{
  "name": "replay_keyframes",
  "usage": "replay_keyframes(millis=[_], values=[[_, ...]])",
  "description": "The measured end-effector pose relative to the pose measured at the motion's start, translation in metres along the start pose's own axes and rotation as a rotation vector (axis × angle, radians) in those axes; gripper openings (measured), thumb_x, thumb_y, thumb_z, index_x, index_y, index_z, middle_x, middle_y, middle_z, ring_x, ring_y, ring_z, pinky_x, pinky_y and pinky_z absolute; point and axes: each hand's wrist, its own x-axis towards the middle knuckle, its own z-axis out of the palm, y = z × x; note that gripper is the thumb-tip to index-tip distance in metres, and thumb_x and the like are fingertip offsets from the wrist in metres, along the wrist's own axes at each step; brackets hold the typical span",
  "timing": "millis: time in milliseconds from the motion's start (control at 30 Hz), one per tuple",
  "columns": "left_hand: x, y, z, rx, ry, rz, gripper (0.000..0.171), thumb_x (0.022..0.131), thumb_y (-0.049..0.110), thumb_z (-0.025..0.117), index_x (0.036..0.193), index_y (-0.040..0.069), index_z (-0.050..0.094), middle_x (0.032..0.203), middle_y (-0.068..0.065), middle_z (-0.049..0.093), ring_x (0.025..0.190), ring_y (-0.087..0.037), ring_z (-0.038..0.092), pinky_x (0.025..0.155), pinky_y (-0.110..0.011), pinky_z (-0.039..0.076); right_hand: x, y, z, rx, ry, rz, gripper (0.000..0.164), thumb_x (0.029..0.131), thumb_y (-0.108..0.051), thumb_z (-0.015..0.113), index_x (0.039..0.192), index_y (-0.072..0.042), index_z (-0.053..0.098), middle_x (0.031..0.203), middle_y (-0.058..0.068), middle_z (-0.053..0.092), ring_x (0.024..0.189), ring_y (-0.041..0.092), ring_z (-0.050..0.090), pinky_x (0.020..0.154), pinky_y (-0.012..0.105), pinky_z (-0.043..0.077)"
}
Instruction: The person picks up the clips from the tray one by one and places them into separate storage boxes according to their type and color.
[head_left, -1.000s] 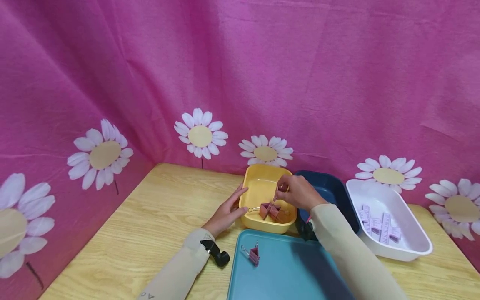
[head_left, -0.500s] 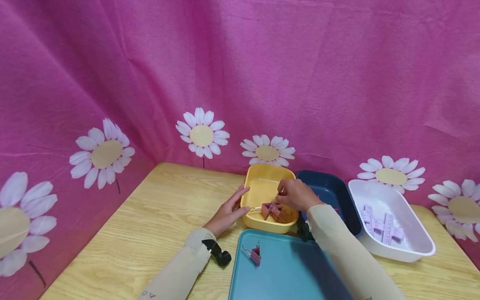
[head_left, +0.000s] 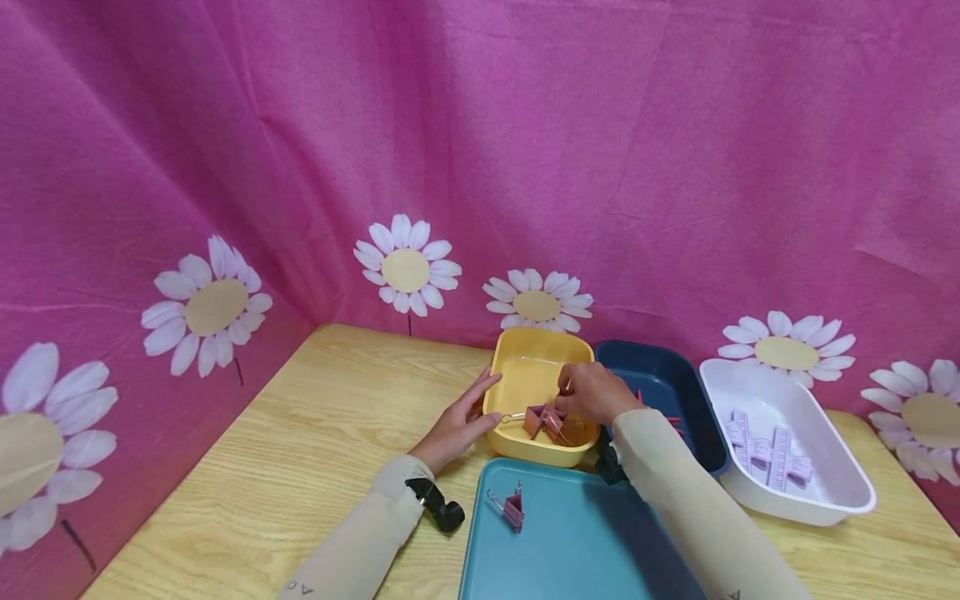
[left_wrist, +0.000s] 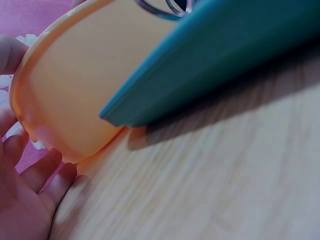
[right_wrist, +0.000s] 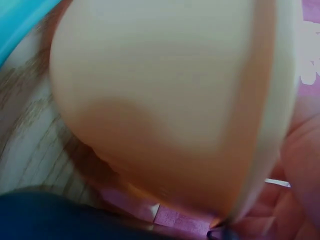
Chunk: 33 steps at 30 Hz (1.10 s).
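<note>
In the head view my left hand (head_left: pixel 459 423) rests against the left side of a yellow tub (head_left: pixel 551 452). Its fingers lie along the outer wall, and the thumb reaches the rim. My right hand (head_left: pixel 596 393) dips into the tub from the right and pinches a binder clip, mostly hidden by the fingers. Below it, dark pink binder clips (head_left: pixel 536 421) with wire handles are heaped at the tub's near end. One more dark pink binder clip (head_left: pixel 513 510) lies on a teal tray (head_left: pixel 570 546). The right wrist view shows mainly the tub's outer wall (right_wrist: pixel 165 75).
Right of the yellow tub stands a navy tub (head_left: pixel 652 367) with red pieces inside, partly behind my right forearm. Beyond it is a white tub (head_left: pixel 828 479) holding several lilac clips (head_left: pixel 780 458). A pink flowered cloth (head_left: pixel 645 167) hangs behind the wooden table (head_left: pixel 300 450).
My right hand has lowered toward the heap of clips in the yellow tub. My left hand stays at the tub's side, and the clip on the tray has not moved.
</note>
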Motion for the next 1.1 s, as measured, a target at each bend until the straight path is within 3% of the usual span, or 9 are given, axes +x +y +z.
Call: replay_keyframes(millis=[333,600,1100], values=[[-0.0005,-0.0014,-0.001,-0.016,-0.014,0.015,0.061,0.097,0.012,0.056,0.152,0.011,0.03,0.162,-0.006,0.008,0.142,-0.025,0.026,0.114,-0.037,0.027,0.0024,-0.0037,-0.0003,-0.032,-0.049,0.048,0.026,0.082,-0.03,0.077,0.095,-0.009,0.07,0.081,0.003,0.063,0.072,0.021,0.055,0.058,0.03,0.05],[0.0008,-0.0004,-0.0009,-0.003,-0.01,0.004,0.061,0.097,0.014,0.056,0.152,0.013,0.03,0.162,-0.006,0.007,0.143,-0.025,0.026,0.113,-0.038,0.028,0.0015,-0.0047,-0.0028,-0.021,-0.089,0.045,0.03,0.083,-0.029,0.076,0.104,-0.008,0.07,0.088,0.005,0.065,0.074,0.021,0.055,0.059,0.029,0.051],[0.0007,-0.0016,-0.0008,-0.016,-0.007,0.003,0.061,0.097,0.013,0.056,0.152,0.013,0.03,0.162,-0.006,0.007,0.143,-0.024,0.024,0.113,-0.037,0.027,0.0,0.0,-0.0053,0.057,-0.067,-0.113,0.013,0.087,-0.018,0.069,0.095,-0.009,0.074,0.083,0.001,0.067,0.073,0.018,0.055,0.06,0.027,0.05]])
